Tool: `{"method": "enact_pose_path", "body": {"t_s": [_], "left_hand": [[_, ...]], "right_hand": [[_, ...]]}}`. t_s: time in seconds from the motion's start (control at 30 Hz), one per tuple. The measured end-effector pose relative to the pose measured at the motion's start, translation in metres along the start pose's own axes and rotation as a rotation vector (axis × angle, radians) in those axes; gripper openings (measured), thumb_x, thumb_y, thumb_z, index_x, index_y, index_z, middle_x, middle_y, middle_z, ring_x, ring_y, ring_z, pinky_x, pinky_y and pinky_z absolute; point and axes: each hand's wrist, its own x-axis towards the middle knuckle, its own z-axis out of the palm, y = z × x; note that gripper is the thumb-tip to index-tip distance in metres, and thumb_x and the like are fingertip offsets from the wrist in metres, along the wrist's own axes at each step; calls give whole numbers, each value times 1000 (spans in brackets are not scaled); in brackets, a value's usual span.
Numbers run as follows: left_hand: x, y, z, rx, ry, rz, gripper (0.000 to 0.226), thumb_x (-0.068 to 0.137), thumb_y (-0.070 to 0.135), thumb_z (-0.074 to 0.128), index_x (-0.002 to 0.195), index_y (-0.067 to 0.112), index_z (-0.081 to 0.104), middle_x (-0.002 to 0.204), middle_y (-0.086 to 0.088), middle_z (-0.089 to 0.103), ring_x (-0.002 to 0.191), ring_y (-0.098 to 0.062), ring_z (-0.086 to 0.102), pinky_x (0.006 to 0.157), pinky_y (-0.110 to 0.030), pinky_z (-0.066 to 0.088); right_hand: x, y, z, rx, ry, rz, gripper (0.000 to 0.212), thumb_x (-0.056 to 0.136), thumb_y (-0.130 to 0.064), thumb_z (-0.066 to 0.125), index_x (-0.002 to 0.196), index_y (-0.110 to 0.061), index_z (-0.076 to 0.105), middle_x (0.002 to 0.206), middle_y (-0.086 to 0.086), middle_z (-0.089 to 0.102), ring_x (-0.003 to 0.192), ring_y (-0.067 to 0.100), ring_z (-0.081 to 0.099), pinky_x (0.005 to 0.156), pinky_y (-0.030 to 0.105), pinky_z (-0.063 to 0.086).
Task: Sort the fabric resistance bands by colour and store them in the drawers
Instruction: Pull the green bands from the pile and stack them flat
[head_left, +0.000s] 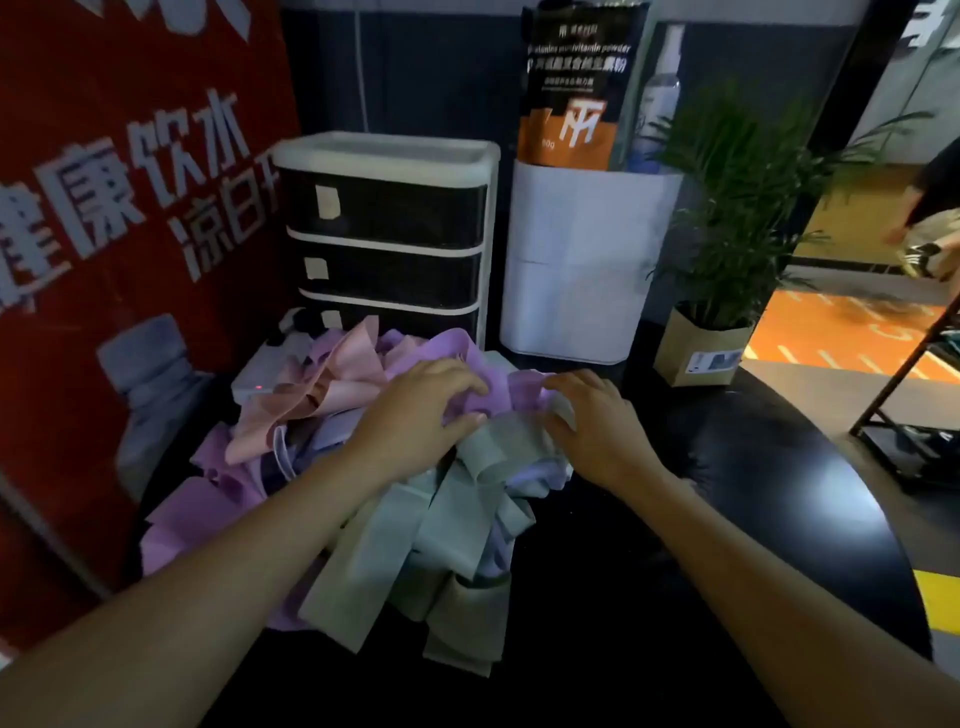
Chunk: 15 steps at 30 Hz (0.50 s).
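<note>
Both arms reach fwd from bottom of frame. Left hand (415, 410) & right hand (597, 421) sit mid-frame, palms down, fingers curled.

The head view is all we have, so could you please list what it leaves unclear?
- Drawer contents: all three fronts of the drawer unit are dark and shut.
- Drawer labels: too small to read.
- Bottom drawer: partly hidden behind the band pile.
- Bands deep in the pile: covered by the left hand, right hand and upper bands.

Red banner (104, 234), orange floor (831, 332)
</note>
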Motion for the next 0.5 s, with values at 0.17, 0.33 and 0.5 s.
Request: {"method": "enact_pose_path", "body": {"t_s": [0.17,0.33,0.5], "left_hand": [[-21,16,-3,71,-19,-132,34,77,50,67,103,28,63,106,8,61,99,-14,55,87,-36,46],[-31,35,-1,207,-100,-265,31,78,47,67,98,25,59,97,6,59,91,-18,58,74,-33,46],[-28,53,-4,179,9,-273,16,91,18,50,88,16,65,81,-5,64,77,-28,58,60,-33,39]], "right_hand": [[-21,-7,-3,33,-35,-36,39,91,-24,53,129,-16,51,129,7,50,119,30,45,98,43,40],[-32,-11,-13,32,-82,-46,41,92,-27,52,131,-18,49,134,6,48,122,28,44,99,39,39],[-36,-13,-26,82,-78,-102,41,90,-24,55,129,-14,51,132,8,50,123,27,45,102,40,39]]}}
